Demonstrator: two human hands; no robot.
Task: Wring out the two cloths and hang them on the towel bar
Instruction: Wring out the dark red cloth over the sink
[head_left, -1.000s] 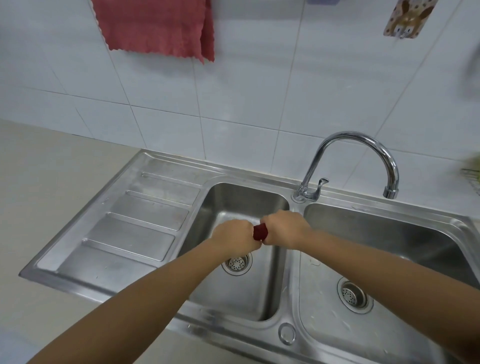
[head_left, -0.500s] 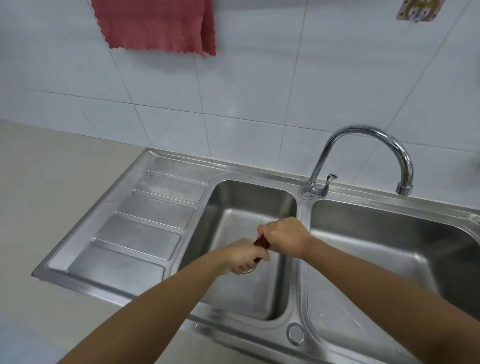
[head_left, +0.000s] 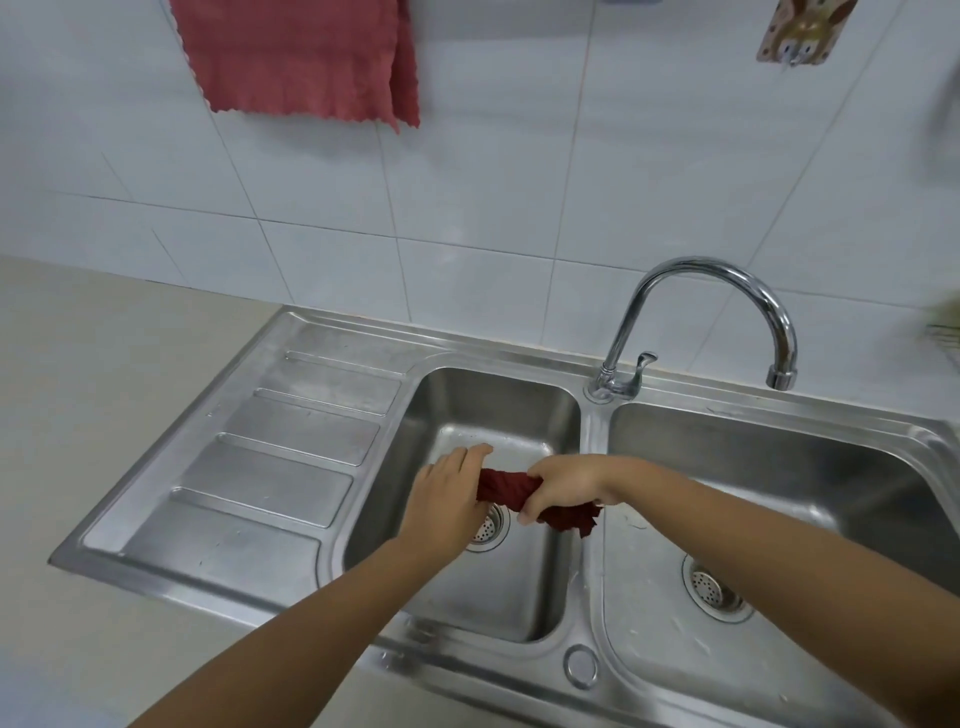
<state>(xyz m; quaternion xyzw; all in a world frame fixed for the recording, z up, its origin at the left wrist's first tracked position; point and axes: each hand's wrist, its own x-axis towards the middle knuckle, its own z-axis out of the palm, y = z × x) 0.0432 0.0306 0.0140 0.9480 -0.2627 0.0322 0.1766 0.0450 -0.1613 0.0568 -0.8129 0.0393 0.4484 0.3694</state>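
Hands are working over the left basin (head_left: 545, 415) of a steel double sink (head_left: 363, 618), seen from a head-worn camera looking down. Both are gripping a dark red cloth (head_left: 506, 488) twisted into a short rope above the drain (head_left: 488, 527): the left hand (head_left: 447, 499) is curling round one end with its fingertips reaching forward, and the right hand (head_left: 563, 486) is clenching the other, with a loose tail of fabric dangling below it. Judging from this, the wringing is under way and the cloth is not yet ready to hang. Doing it well likely means turning the fists in opposite directions, keeping the twist over the basin so drips are landing inside, and squeezing along the whole length, including that loose tail. Counting things: two cloths are showing, this one in the hands and a lighter red cloth (head_left: 301, 57) hanging against the tiled wall (head_left: 519, 182) at upper left, its support out of frame. Two basins, two drains, one curved tap (head_left: 696, 275), one ridged draining board (head_left: 291, 441) and one small wall hook plaque (head_left: 800, 31) are also showing.
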